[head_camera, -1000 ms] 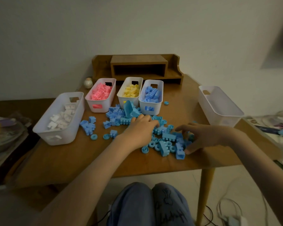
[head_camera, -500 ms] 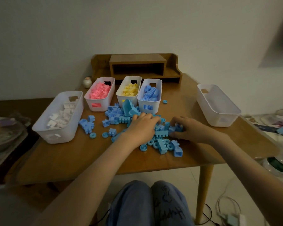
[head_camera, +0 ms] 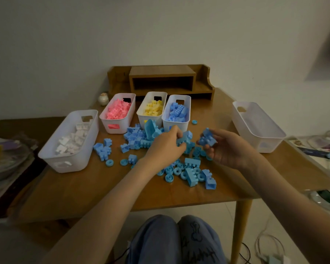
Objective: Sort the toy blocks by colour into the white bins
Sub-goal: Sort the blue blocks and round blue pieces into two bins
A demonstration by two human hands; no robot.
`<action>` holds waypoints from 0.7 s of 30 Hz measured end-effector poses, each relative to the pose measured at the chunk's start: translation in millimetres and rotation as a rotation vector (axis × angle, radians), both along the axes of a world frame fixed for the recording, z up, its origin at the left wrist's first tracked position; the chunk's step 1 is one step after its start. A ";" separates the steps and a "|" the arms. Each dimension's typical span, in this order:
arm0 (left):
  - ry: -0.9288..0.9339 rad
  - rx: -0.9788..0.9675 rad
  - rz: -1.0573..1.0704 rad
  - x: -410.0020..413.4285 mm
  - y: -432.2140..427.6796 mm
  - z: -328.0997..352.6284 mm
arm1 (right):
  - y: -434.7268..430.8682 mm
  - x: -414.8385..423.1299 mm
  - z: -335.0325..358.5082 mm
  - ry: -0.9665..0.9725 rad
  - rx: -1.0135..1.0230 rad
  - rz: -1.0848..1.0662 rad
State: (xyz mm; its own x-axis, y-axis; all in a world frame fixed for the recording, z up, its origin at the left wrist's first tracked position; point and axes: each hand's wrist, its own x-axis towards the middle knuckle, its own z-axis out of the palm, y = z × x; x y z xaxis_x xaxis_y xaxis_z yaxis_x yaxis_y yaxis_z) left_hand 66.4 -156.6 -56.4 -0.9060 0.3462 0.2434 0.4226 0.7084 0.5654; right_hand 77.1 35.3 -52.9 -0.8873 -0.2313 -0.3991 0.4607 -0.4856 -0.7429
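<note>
1. The person's knees (head_camera: 175, 241), in blue trousers, are showing just below the near edge of the wooden bench (head_camera: 84, 191).
2. Loose blue blocks (head_camera: 191, 177) and small blue rings (head_camera: 169, 177) are lying scattered across the middle of the bench, spreading back towards the bins.
3. The left hand (head_camera: 166, 147) is reaching into the far part of that pile, its fingers curling round a blue block (head_camera: 187, 135) just in front of the blue bin.
4. The right hand (head_camera: 229, 149) is hanging above the pile, just beside the left one, with its fingers pinching a clump of blue blocks (head_camera: 208, 139) clear of the bench.
5. Off to the left, a white bin of white blocks (head_camera: 69, 162) is sitting near the bench's edge; well apart on the right, another white bin (head_camera: 259, 134) is sitting by the opposite edge.
6. Further back, three bins are standing side by side: the pink bin (head_camera: 114, 126), the yellow bin (head_camera: 141, 119) and the blue bin (head_camera: 177, 124), each holding blocks of its own colour.
7. Behind them a wooden shelf (head_camera: 162, 79) is standing against the wall, with a small round jar (head_camera: 103, 99) sitting at its left.
</note>
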 end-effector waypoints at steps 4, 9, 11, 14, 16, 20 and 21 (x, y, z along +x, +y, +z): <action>-0.112 0.238 0.049 0.5 -0.1 5.6 | -2.0 -6.3 -4.1 -0.116 -0.133 0.047; -0.329 0.487 0.026 -0.7 -0.7 11.5 | -11.6 -13.5 -3.0 -0.084 -0.230 0.116; -0.417 0.585 0.008 -0.2 0.2 12.1 | -15.4 -13.8 -0.7 -0.072 -0.264 0.148; -0.509 0.759 0.035 0.1 1.0 12.0 | -21.1 -15.4 1.4 -0.064 -0.237 0.164; -0.555 0.902 0.086 -0.4 0.8 12.3 | -24.8 -16.2 2.7 -0.067 -0.207 0.156; -0.634 1.081 0.157 -3.6 -0.7 15.6 | -32.8 -18.9 3.5 -0.109 -0.216 0.106; -0.653 1.098 0.151 -4.5 -1.0 16.5 | -35.4 -19.7 4.2 -0.114 -0.225 0.102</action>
State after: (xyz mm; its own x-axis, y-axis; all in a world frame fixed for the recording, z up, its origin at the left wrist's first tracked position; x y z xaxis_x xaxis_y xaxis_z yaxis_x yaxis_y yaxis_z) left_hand 61.9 -157.6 -40.0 -0.9772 0.1313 -0.1671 -0.1950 -0.2410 0.9507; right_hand 57.4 -0.1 -48.7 -0.8073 -0.4114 -0.4231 0.5899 -0.5797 -0.5621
